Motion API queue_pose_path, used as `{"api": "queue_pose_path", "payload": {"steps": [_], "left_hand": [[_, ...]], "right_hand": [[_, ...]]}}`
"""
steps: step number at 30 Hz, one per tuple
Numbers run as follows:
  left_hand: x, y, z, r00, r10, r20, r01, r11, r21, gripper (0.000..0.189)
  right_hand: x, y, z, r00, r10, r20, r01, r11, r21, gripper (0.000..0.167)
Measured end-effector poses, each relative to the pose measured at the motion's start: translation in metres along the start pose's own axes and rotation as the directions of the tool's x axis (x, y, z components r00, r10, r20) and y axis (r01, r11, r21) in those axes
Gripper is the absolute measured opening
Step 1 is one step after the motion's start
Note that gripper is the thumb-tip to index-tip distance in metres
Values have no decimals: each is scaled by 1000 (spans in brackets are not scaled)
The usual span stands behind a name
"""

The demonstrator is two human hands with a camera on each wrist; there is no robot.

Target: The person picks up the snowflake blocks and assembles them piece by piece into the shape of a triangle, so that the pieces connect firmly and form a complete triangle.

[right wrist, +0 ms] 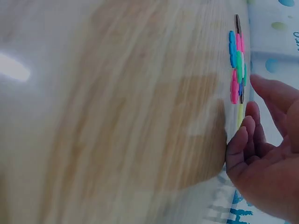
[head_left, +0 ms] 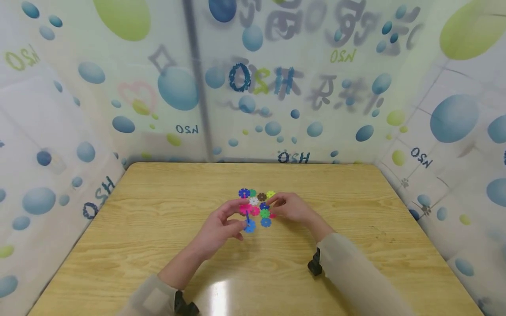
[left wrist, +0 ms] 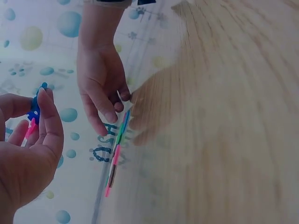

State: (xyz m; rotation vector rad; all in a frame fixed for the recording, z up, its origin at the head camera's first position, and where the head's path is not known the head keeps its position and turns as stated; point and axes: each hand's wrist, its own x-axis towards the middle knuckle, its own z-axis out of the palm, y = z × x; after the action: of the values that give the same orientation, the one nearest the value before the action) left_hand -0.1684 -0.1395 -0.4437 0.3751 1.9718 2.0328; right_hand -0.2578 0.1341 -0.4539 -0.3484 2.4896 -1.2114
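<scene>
My left hand [head_left: 221, 224] is raised over the table and pinches a blue notched plastic disc [left wrist: 34, 111] between thumb and fingertips. A pink disc [left wrist: 32, 127] shows just below it, close to the fingers. A flat cluster of flower-shaped discs lies in front of both hands, among them a green disc [head_left: 264, 213], a brown disc [head_left: 262, 197], a white disc [head_left: 254, 201] and a light blue disc [head_left: 265, 222]. At the cluster's right side is my right hand [head_left: 290, 207], its fingers loosely bent around nothing, fingertips near a yellow disc [head_left: 270, 194].
The wooden table [head_left: 158, 188] reaches back to a hanging sheet [head_left: 253, 145] printed with bubbles and letters. Similar sheets stand along the left and right sides. A dark wrist camera [head_left: 315, 263] sits at the right sleeve, another [head_left: 186, 305] at the left.
</scene>
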Motion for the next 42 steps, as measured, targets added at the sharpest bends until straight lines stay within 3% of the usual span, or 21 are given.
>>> {"api": "queue_pose_path", "payload": {"steps": [6, 18, 23, 30, 42], "left_hand": [[0, 2, 0, 1000, -8, 0, 8, 1000, 6, 59], [0, 3, 0, 999, -38, 3, 38, 998, 48, 57], [1, 3, 2, 999, -42, 5, 42, 998, 49, 58], [0, 2, 3, 999, -4, 40, 3, 1000, 30, 59], [-1, 7, 10, 992, 28, 122, -24, 999, -33, 59]], "right_hand": [[8, -3, 6, 1000, 13, 5, -12, 996, -83, 25], [7, -5, 9, 999, 32, 18, -29, 991, -132, 23], [5, -3, 10, 999, 44, -6, -44, 995, -91, 20], [-7, 2, 8, 999, -6, -43, 6, 1000, -4, 13], [-59, -2, 1, 997, -73, -39, 79, 978, 193, 19]]}}
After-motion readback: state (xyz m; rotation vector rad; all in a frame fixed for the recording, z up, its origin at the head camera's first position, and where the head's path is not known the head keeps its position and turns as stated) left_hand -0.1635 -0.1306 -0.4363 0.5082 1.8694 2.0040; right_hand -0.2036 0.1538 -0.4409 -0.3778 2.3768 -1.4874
